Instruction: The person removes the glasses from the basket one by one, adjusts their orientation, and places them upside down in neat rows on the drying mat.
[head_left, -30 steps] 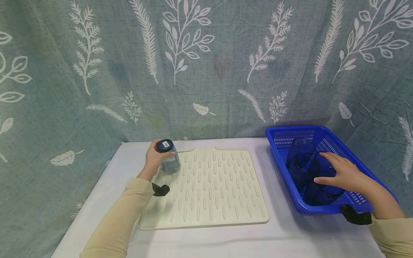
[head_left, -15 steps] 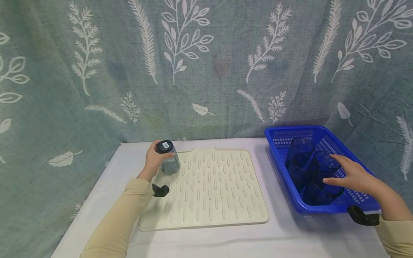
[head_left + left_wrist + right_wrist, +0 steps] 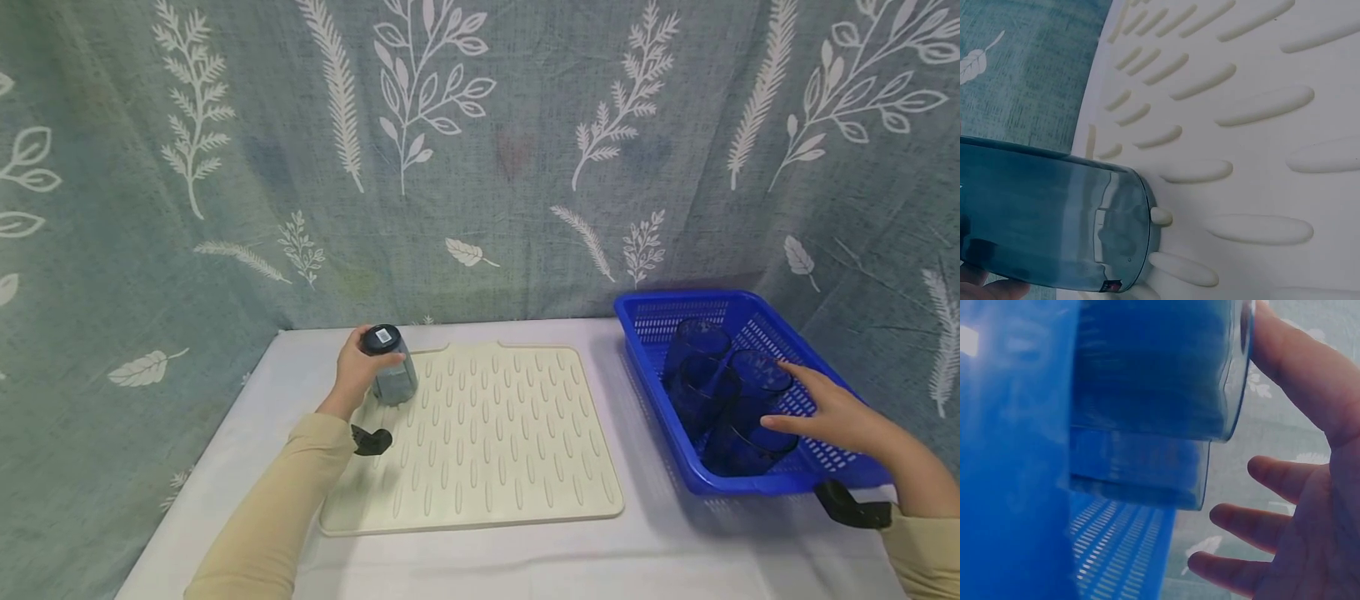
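At the far left corner of a cream ribbed drying mat (image 3: 495,425), my left hand (image 3: 354,371) grips a bluish drinking glass (image 3: 395,383) that stands upside down. Its thumb and fingers wrap the upper end near the dark base, which bears a white label. In the left wrist view the rim of that glass (image 3: 1054,212) meets the mat's ridges. My right hand (image 3: 840,417), fingers spread, hovers over a blue plastic basket (image 3: 731,485). Several dark blue glasses (image 3: 750,454) stand inside it, mouths up. The right wrist view shows the thumb close by one glass rim (image 3: 1241,369).
The mat and basket stand on a white-covered table (image 3: 555,567), with a strip of cloth between them. A green leaf-patterned curtain (image 3: 480,208) hangs behind and along both sides. The basket has slotted walls, and its right side holds no glasses.
My right hand has drawn back to the right, away from the glasses in the basket. My left hand and its glass have stayed in place on the mat.
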### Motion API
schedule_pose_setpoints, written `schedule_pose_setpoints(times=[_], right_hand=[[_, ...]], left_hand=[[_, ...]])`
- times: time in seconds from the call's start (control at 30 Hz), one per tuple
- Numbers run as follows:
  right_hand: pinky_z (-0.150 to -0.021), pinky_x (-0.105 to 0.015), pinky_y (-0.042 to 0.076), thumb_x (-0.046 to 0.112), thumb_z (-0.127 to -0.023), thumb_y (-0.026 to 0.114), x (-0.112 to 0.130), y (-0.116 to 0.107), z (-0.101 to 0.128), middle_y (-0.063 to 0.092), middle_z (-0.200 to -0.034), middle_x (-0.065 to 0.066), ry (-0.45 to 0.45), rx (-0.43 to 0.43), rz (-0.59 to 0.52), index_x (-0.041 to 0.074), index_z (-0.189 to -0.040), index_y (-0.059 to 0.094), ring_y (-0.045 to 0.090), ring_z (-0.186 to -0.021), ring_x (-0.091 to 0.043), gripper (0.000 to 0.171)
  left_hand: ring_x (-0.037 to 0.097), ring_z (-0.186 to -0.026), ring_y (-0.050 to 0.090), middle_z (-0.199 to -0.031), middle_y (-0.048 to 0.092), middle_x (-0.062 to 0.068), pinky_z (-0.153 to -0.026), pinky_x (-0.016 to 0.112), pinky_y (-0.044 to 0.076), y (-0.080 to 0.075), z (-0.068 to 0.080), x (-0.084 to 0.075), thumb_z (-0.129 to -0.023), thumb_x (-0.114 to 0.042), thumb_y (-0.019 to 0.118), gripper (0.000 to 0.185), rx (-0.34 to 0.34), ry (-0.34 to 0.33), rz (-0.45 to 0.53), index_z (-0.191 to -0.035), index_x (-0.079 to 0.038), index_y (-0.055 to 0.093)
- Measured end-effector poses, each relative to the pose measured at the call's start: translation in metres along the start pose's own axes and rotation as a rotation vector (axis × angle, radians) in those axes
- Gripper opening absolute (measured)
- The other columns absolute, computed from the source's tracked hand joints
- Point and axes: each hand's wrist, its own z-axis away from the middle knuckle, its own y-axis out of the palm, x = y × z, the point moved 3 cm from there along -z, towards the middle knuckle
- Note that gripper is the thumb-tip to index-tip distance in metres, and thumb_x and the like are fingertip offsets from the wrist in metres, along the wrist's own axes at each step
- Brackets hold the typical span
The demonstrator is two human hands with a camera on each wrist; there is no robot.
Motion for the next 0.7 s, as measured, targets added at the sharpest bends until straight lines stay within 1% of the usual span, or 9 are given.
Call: schedule_pose_setpoints(times=[0.33,0.5,0.7], right_hand=[[-0.084,-0.074,0.023,0.035,-0.085,0.062,-0.008,0.002,0.004,0.011,-0.135,-0.046,0.037,0.017,-0.032,-0.013,-0.140,0.003,0.014,-0.118,-0.064,0.094],[-0.083,-0.076,0.022,0.037,-0.087,0.059,-0.012,0.004,0.007,0.007,-0.135,-0.047,0.077,0.017,-0.036,-0.013,-0.140,0.000,0.013,-0.118,-0.065,0.094],[-0.080,-0.076,0.024,0.040,-0.090,0.053,-0.017,0.008,0.013,0.004,-0.137,-0.045,0.121,0.041,-0.094,-0.009,-0.141,-0.005,0.017,-0.115,-0.066,0.092]], left_hand=[[0.031,-0.132,0.031,-0.144,0.029,0.017,-0.105,0.044,0.032,-0.001,0.000,0.000,-0.079,-0.013,0.071,0.086,0.008,-0.004,0.019,-0.145,-0.008,0.016],[0.031,-0.133,0.030,-0.145,0.028,0.017,-0.106,0.045,0.030,-0.001,0.000,0.002,-0.079,-0.013,0.071,0.087,0.000,-0.008,0.024,-0.145,-0.007,0.015],[0.030,-0.134,0.027,-0.146,0.025,0.016,-0.108,0.044,0.028,-0.001,0.001,0.005,-0.079,-0.016,0.072,0.088,-0.007,-0.003,0.027,-0.145,-0.008,0.015]])
